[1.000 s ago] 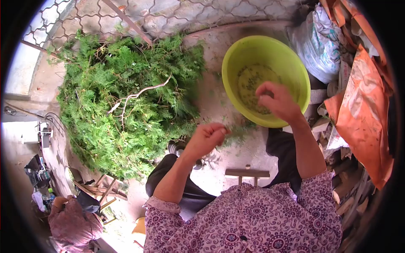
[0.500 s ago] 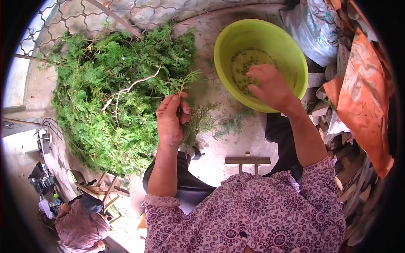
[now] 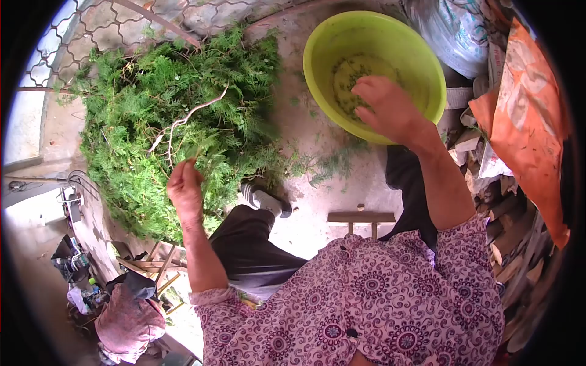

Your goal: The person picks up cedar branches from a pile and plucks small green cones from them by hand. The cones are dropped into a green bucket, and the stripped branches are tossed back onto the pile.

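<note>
My left hand is pinched closed over the near edge of a big heap of feathery green branches. A blurred green sprig shows at its fingertips. A bare forked twig lies on the heap just beyond that hand. My right hand reaches over the near rim of a yellow-green plastic basin, thumb and fingers apart, with nothing visible between them. Small dark green bits are scattered over the basin's bottom.
Loose green scraps lie on the concrete floor near my shoe. A wire mesh borders the far side. On the right are plastic sacks, an orange sheet and stacked wood. A wooden stool edge is between my legs.
My left hand has moved left and nearer me, from beside the heap to over it, with the sprig now blurred. My right hand has stayed over the basin.
</note>
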Motion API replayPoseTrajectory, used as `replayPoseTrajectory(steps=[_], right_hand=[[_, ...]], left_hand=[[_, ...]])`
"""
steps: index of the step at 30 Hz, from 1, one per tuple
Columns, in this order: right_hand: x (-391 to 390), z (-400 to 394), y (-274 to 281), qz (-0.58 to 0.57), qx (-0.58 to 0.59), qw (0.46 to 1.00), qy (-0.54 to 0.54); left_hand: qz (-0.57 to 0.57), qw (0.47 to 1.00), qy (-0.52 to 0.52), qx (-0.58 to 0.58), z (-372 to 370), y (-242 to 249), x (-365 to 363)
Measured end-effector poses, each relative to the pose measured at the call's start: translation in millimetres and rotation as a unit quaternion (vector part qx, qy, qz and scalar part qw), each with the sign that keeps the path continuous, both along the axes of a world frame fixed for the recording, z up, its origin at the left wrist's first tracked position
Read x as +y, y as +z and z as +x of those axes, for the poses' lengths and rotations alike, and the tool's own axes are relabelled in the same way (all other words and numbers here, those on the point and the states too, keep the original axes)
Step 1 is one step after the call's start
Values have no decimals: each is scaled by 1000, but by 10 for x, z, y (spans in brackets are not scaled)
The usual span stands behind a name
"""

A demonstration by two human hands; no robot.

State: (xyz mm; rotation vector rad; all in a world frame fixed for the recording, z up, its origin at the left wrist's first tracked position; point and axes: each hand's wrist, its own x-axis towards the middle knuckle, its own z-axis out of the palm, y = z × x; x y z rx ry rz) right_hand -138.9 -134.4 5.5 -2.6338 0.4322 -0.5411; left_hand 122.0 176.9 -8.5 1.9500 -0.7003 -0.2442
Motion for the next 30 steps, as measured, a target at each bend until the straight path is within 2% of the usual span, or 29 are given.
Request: replayPoseTrajectory(steps=[1, 3, 4, 6, 7, 8, 9, 11, 13, 17, 18, 19, 20, 21, 22, 23, 27, 28, 30], right_hand=[[12, -22, 17, 2, 20, 1000, 6], [12, -32, 49, 2, 34, 999, 9], [16, -37, 60, 17, 52, 998, 17], [12, -62, 66, 33, 69, 997, 23], [8, -68, 62, 36, 73, 996, 23], [11, -68, 54, 39, 76, 996, 23], [17, -72, 43, 41, 75, 996, 21], [32, -88, 23, 24, 114, 993, 10], [52, -86, 52, 27, 145, 989, 17], [89, -27, 54, 33, 180, 982, 40], [96, -6, 46, 34, 179, 982, 39], [100, 2, 35, 35, 174, 983, 37], [100, -4, 18, 37, 171, 984, 33], [90, -6, -4, 42, 176, 983, 27], [73, -3, -28, 37, 163, 985, 37], [65, -16, -49, 33, 153, 987, 46], [2, -92, -14, 46, 180, 983, 17], [-8, -110, -8, 37, 180, 983, 14], [-30, -170, -7, 31, 182, 983, 6]], left_hand=[[82, 995, 19, -60, 52, 5, 217], [234, 962, 121, -72, 130, -200, 813], [296, 942, 133, -83, 140, -323, 1130], [391, 898, 163, -118, 167, -872, 2097], [476, 853, 125, -177, 153, -1249, 2741], [663, 718, 8, -212, 337, -2030, 3886], [726, 674, -48, -133, 95, -2186, 4241], [753, 649, -100, 43, -261, -2186, 4381], [743, 648, -127, 108, -360, -2142, 4333], [658, 722, -209, 42, 299, -2201, 3683], [615, 755, -227, 11, 507, -2162, 3310], [623, 747, -232, -7, 340, -1465, 2158], [555, 794, -240, -67, 450, -1480, 1880], [555, 793, -247, -40, 404, -1296, 1420], [619, 735, -275, -31, 351, -1185, 1032], [619, 718, -316, -46, 358, -1301, 874], [535, 724, -431, -49, 156, -1782, 620], [577, 671, -464, -36, 79, -1811, 558], [584, 653, -482, -14, 10, -1993, 611]])
